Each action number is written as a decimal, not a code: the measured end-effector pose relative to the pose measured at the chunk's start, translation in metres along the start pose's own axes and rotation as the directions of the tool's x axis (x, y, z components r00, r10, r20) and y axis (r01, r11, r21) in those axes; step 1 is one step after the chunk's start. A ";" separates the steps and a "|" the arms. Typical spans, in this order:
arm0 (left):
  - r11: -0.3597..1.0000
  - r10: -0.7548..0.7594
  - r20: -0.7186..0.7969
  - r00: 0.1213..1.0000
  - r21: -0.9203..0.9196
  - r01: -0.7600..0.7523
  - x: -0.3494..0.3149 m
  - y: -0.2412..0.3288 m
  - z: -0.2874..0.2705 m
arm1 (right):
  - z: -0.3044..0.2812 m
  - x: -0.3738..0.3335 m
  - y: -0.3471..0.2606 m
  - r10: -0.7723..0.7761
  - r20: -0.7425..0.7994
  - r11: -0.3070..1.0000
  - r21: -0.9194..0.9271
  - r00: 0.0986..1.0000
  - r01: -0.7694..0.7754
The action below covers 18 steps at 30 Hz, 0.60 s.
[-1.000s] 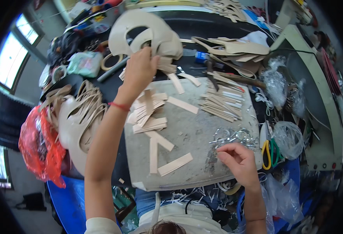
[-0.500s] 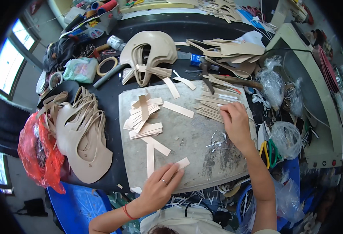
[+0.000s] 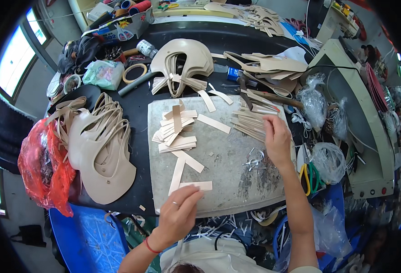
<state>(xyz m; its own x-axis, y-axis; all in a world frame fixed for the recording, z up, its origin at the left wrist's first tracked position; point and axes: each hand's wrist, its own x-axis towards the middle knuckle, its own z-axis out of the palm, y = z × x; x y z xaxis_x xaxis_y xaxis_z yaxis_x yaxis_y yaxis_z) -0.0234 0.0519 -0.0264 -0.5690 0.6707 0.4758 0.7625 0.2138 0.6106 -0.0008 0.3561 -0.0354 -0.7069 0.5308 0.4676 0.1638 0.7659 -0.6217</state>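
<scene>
My left hand (image 3: 178, 214) hovers over the near edge of a worn pale board (image 3: 223, 195). Its fingers are closed together, and what they hold, if anything, is hidden. A pale strip (image 3: 199, 185) lies just beyond its fingertips; another narrow pale strip (image 3: 177, 252) shows below the hand. My right hand (image 3: 278, 142) is at the board's right side, fingers curled beside a row of thin beige strips (image 3: 249, 125); nothing clear shows in its grip. On the board's left, a loose heap of beige strips (image 3: 176, 132) has a darker strip (image 3: 177, 119) on top.
Stacked beige leather-like cut pieces lie left (image 3: 104, 177) and behind the board (image 3: 182, 50). A hammer (image 3: 244, 91) rests by the thin strips. Right are scissors (image 3: 306, 175) and clear plastic bags (image 3: 329, 161). Left hangs a red plastic bag (image 3: 45, 168); below, a blue tray (image 3: 91, 239).
My left hand has lifted off the strip near the front edge and drawn back left, leaving that strip on the board. My right hand stays by the thin strips. The whole view has shifted slightly.
</scene>
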 end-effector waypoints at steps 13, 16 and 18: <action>0.904 -0.163 0.133 0.978 -0.377 0.202 0.029 0.020 0.042 | 0.001 -0.038 -0.043 0.047 0.017 0.967 0.251 0.999 -0.050; 0.669 -0.404 0.267 0.875 -0.565 0.482 0.042 0.028 0.043 | 0.004 -0.059 -0.068 0.071 -0.009 0.960 0.273 0.997 -0.066; 0.622 -0.446 0.295 0.845 -0.577 0.529 0.048 0.034 0.043 | 0.013 -0.065 -0.078 0.147 -0.003 0.917 0.374 0.989 -0.135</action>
<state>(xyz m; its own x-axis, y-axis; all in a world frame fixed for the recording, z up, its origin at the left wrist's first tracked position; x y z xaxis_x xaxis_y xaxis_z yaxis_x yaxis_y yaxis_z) -0.0111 0.1218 -0.0097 -0.7298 0.6813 -0.0568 -0.0049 0.0779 0.9969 0.0228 0.2570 -0.0253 -0.6732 0.6385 0.3730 -0.0116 0.4952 -0.8687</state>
